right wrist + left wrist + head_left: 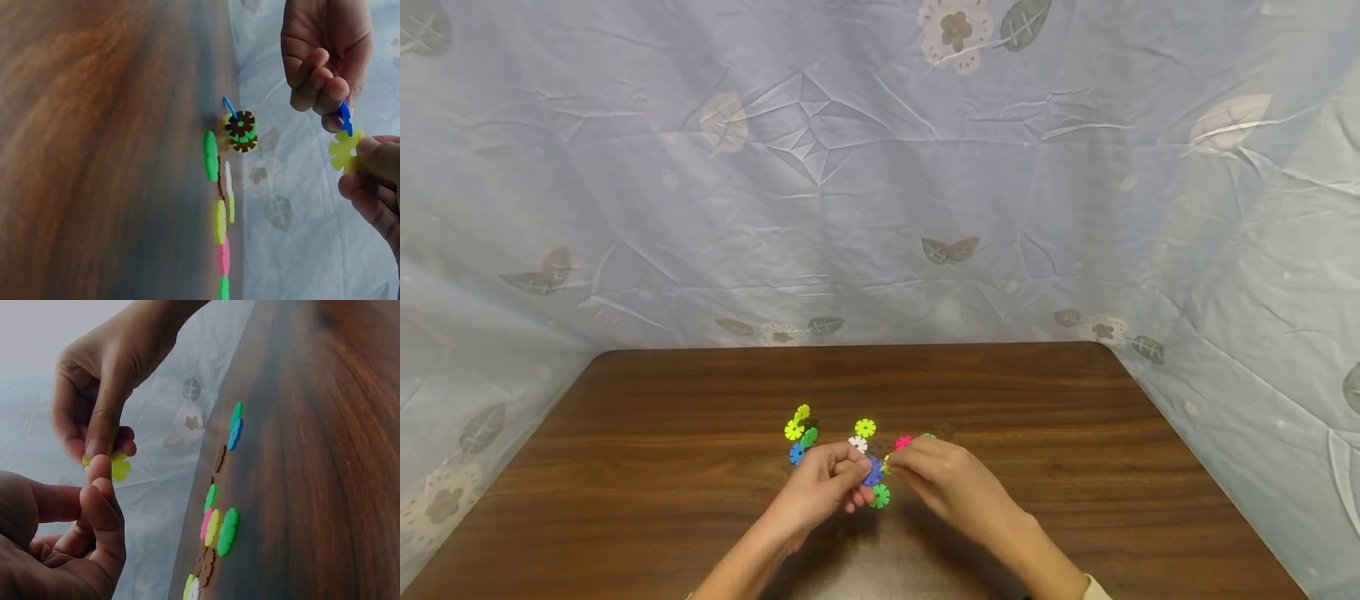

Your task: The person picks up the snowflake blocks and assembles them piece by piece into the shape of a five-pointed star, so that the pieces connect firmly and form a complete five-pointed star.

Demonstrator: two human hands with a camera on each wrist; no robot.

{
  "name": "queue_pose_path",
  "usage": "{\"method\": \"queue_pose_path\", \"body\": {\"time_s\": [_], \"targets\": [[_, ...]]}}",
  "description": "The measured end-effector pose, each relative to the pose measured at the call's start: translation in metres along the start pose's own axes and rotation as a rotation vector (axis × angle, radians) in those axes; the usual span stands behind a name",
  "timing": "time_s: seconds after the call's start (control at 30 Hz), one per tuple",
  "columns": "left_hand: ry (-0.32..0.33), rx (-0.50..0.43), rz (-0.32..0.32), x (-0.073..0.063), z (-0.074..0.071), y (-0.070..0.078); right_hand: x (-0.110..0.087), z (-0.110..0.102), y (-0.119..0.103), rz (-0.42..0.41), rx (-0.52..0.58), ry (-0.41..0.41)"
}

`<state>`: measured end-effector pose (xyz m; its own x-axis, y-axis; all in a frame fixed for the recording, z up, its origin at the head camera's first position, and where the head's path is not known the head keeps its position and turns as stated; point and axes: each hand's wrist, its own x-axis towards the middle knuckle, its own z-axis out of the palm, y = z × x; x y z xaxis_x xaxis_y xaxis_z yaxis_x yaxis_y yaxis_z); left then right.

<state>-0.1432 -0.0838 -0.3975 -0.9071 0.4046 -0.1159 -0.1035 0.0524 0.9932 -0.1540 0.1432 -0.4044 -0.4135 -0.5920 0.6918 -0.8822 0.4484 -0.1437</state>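
Observation:
My left hand (827, 482) pinches a blue notched plastic disc (874, 472) between thumb and fingers. From the other side, my right hand (953, 483) pinches a yellow notched disc (341, 152). Above the table, the two discs meet at their edges, the blue one (345, 119) standing edge-on at the yellow rim in the right wrist view. Fingers cover part of both. In the left wrist view the yellow disc (121, 467) shows behind the left fingertips, and the blue one is hidden.
On the brown wooden table (700, 517), left of the hands, stands a joined group of discs with a blue one (797, 453). Loose discs lie around: yellow (865, 427), white (858, 444), pink (903, 442), green (881, 497) and brown (205, 565). A patterned curtain (880, 208) surrounds the table.

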Motion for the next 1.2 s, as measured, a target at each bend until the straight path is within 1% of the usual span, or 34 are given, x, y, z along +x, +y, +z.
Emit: {"method": "queue_pose_path", "body": {"time_s": [0.2, 0.37, 0.47, 0.53, 0.6, 0.63, 0.73, 0.77, 0.8, 0.83, 0.9, 0.97, 1.03, 1.1, 1.2], "targets": [[0.004, 0.022, 0.013, 0.0, 0.002, -0.001, 0.001, 0.001, -0.002, 0.017, 0.027, -0.014], [-0.01, -0.003, 0.023, -0.001, 0.0, -0.002, 0.0, 0.004, -0.004, 0.044, 0.071, -0.01], [-0.029, -0.023, 0.024, 0.0, -0.003, -0.003, 0.001, 0.007, -0.005, 0.064, 0.098, -0.002], [-0.034, -0.031, 0.024, 0.001, -0.006, -0.004, 0.003, 0.009, -0.005, 0.087, 0.134, -0.003], [-0.017, -0.04, 0.026, 0.001, -0.01, -0.003, 0.006, 0.01, -0.002, 0.129, 0.174, -0.004], [0.002, -0.04, 0.027, 0.001, -0.012, -0.003, 0.007, 0.011, 0.0, 0.166, 0.199, 0.001], [0.083, -0.032, 0.027, 0.0, -0.019, 0.001, 0.009, 0.013, 0.006, 0.32, 0.249, 0.019], [0.112, -0.028, 0.028, 0.0, -0.022, 0.002, 0.008, 0.014, 0.008, 0.384, 0.243, 0.006], [0.138, -0.024, 0.028, 0.0, -0.024, 0.003, 0.007, 0.016, 0.009, 0.439, 0.24, -0.02], [0.158, -0.023, 0.023, 0.0, -0.025, 0.004, 0.006, 0.018, 0.01, 0.489, 0.229, -0.066], [0.179, -0.03, 0.016, 0.0, -0.027, 0.006, 0.003, 0.024, 0.009, 0.557, 0.199, -0.209], [0.18, -0.045, 0.009, 0.0, -0.027, 0.007, 0.0, 0.03, 0.006, 0.59, 0.163, -0.369], [0.17, -0.06, 0.004, 0.001, -0.026, 0.007, -0.001, 0.034, 0.002, 0.592, 0.121, -0.484], [0.155, -0.07, 0.005, 0.002, -0.024, 0.007, -0.002, 0.037, -0.001, 0.592, 0.077, -0.545], [0.137, -0.077, 0.007, 0.003, -0.021, 0.008, -0.001, 0.037, -0.004, 0.581, 0.04, -0.574]]}}
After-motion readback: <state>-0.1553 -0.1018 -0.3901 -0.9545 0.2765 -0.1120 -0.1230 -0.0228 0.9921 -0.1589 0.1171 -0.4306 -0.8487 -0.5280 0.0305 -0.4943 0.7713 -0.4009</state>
